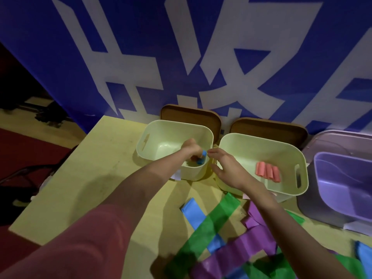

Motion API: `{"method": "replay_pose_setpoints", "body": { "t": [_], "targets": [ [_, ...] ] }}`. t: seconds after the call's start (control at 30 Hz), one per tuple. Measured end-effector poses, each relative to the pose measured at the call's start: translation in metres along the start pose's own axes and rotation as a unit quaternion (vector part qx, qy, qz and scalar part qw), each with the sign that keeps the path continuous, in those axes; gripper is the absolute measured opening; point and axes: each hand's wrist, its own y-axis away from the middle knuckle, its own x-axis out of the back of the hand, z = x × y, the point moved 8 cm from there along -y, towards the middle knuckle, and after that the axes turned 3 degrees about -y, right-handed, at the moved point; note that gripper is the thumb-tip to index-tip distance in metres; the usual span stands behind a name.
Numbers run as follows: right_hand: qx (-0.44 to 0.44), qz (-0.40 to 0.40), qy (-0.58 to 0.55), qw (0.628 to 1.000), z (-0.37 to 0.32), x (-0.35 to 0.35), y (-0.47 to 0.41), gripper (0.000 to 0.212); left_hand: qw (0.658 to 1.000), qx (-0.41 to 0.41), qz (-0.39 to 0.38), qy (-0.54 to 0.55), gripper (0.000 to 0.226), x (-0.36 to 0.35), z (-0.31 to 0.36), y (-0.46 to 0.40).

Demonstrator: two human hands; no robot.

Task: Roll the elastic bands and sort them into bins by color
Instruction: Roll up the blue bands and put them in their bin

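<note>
Two pale green bins (pixel 203 135), one purple bin (pixel 342 178), two brown lids (pixel 189 113), three pink rolls (pixel 267 171) (right green bin).

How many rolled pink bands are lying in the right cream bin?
3: the rolled pink bands lie side by side, touching, on the floor of the right cream bin, near its right handle slot. None seem hidden.

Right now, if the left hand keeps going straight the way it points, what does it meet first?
Probably the floor or far wall of the left bin. The left hand, holding a blue roll, already reaches down into it. Depth is hard to judge from this view.
</note>
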Motion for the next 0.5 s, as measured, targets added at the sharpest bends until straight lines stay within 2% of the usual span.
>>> {"method": "replay_pose_setpoints", "body": {
  "t": [0.13,0.23,0.33,0.43,0.5],
  "targets": [
    [0.009,0.009,0.010,1.000,-0.002,0.003,0.006,0.044,0.999,-0.006,-0.012,-0.039,0.045,-0.004,-0.002,-0.009],
    [0.012,0.038,0.001,0.999,-0.002,0.012,0.015,0.049,0.998,-0.006,-0.043,-0.054,0.032,-0.007,-0.002,-0.012],
    [0.030,0.083,-0.010,0.996,-0.004,0.025,0.027,0.049,0.997,0.002,-0.060,-0.048,0.033,-0.004,-0.004,-0.010],
    [0.053,0.138,-0.032,0.988,-0.010,0.040,0.045,0.047,0.999,-0.032,-0.014,-0.026,0.027,0.019,-0.002,-0.004],
    [0.072,0.168,-0.047,0.982,-0.014,0.046,0.060,0.046,0.994,-0.076,0.074,-0.002,0.017,0.042,0.001,0.010]
  ]
}}
